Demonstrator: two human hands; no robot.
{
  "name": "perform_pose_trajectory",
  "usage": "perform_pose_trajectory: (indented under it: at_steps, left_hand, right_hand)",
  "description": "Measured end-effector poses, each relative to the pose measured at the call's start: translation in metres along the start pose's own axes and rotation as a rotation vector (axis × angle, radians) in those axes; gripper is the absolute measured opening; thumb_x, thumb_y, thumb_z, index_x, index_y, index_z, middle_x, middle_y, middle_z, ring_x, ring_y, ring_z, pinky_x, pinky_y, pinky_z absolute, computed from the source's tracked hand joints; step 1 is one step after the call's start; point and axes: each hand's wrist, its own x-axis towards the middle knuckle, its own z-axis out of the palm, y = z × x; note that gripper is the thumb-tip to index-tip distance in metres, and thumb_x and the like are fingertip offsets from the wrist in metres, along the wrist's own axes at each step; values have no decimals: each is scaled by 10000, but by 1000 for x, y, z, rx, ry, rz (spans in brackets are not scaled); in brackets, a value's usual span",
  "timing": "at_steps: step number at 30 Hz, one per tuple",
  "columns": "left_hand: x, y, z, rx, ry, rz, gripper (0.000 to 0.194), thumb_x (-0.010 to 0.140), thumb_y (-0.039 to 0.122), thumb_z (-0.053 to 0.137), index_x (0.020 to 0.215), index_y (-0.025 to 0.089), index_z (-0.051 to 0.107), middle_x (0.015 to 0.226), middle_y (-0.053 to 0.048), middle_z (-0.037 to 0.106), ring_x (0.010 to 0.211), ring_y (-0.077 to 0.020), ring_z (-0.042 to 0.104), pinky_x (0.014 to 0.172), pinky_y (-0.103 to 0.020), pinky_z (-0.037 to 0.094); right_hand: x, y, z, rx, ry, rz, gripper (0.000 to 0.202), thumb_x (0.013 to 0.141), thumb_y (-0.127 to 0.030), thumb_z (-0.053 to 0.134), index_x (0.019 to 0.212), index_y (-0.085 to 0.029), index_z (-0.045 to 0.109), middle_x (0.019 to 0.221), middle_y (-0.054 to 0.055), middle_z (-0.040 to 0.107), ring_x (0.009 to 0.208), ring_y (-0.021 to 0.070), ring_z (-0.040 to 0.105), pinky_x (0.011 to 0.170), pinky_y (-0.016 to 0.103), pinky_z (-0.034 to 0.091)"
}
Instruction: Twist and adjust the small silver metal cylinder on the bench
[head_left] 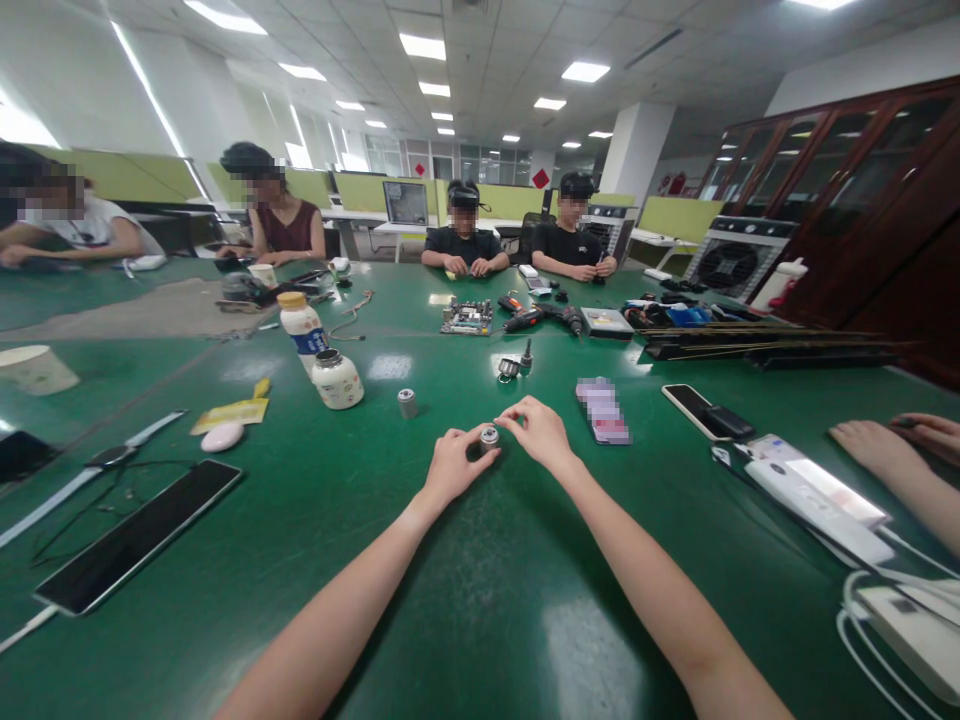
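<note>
A small silver metal cylinder (490, 439) stands upright on the green table (480, 560). The thumb and fingers of my left hand (455, 463) grip it from the left. Just to its upper right is my right hand (538, 430), its thumb and fingertips pinched together; whatever they hold is too small to name. A second, similar cylinder (407, 403) stands on the table to the left, touched by neither hand. Beyond my hands lie a round metal part (508, 369) and a dark upright piece (526, 356).
An open cream bottle (337, 381) and a taller bottle (301, 330) stand at left. Farther back are a circuit board (466, 317) and power drills (525, 318). Phones lie on both sides. A co-worker's hands (877, 450) rest at the right edge; several people sit across the table.
</note>
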Motion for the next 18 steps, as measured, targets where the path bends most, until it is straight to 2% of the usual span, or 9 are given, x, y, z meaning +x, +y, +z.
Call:
perform_pose_trajectory:
  at_steps: [6, 10, 14, 18]
  left_hand:
    - [0, -1, 2, 4, 11, 5, 415, 823, 431, 637, 1219, 308, 624, 907, -23, 708, 899, -218, 578, 819, -350, 440]
    - [0, -1, 2, -7, 11, 15, 427, 830, 415, 630, 1246, 319, 605, 911, -17, 711, 898, -212, 575, 825, -343, 439]
    - [0, -1, 2, -4, 15, 19, 444, 826, 421, 635, 1256, 318, 601, 907, -21, 711, 894, -214, 580, 818, -338, 440]
    - [0, -1, 2, 7, 12, 10, 429, 817, 425, 645, 1227, 301, 621, 917, -27, 713, 901, -218, 582, 817, -342, 443]
  right_hand:
    - [-1, -2, 0, 25, -73, -58, 208, 872, -433, 629, 1010, -322, 737, 849, -10, 611, 706, 106, 557, 655, 225, 380]
    - [-4, -7, 5, -6, -94, -49, 174, 881, -400, 624, 984, -328, 746, 870, -4, 609, 754, 118, 565, 682, 232, 384]
    - [-5, -9, 8, -8, -69, -39, 147, 885, -354, 624, 937, -299, 750, 863, -1, 608, 761, 123, 566, 698, 235, 387]
    - [-2, -5, 3, 24, 18, -22, 167, 897, -373, 603, 925, -289, 745, 871, -5, 614, 734, 112, 567, 682, 228, 389]
